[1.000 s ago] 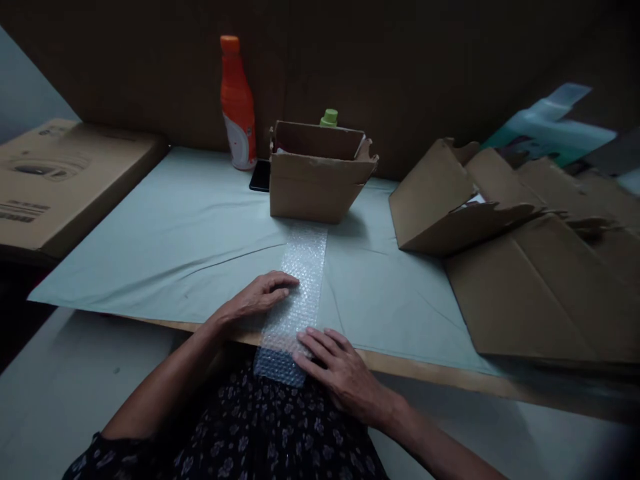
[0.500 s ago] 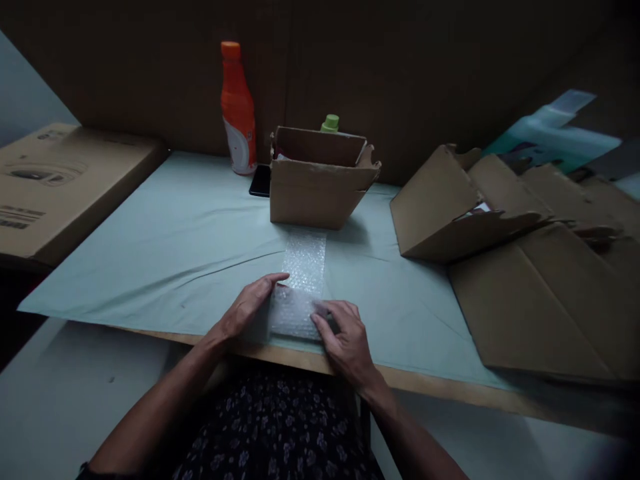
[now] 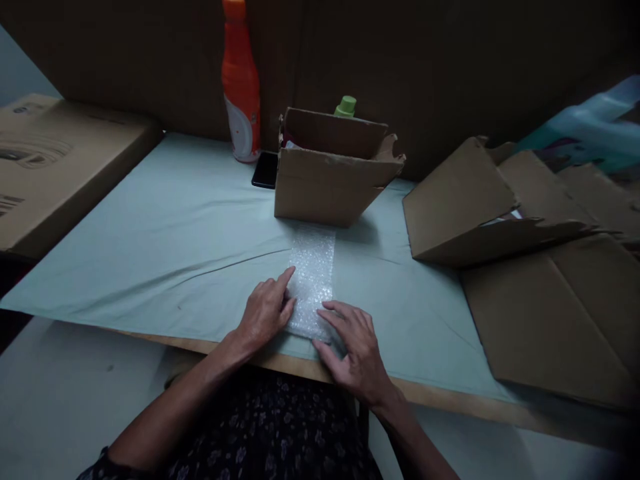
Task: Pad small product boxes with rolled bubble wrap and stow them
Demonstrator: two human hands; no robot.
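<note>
A narrow strip of clear bubble wrap (image 3: 313, 273) lies lengthwise in front of me, its near end close to the table's front edge. At its left side rests my left hand (image 3: 267, 307), index finger stretched forward along the edge and thumb touching the wrap. My right hand (image 3: 353, 343) is at the near right corner, fingers apart, fingertips on the wrap's edge and thumb by its near end. Neither hand is closed around anything. Whether something lies inside the near end of the wrap cannot be made out.
Beyond the wrap stands an open cardboard box (image 3: 320, 187), with a green-capped bottle (image 3: 346, 107) behind it. A black phone (image 3: 265, 170) and an orange bottle (image 3: 241, 87) are to its left. More cardboard boxes (image 3: 550, 313) fill the right side; a flat carton (image 3: 75, 160) lies left.
The near part of the bubble wrap, folded up loosely before, now lies flat in line with the strip. My left hand has come down along its left edge; my right fingers have spread. The view has shifted slightly.
</note>
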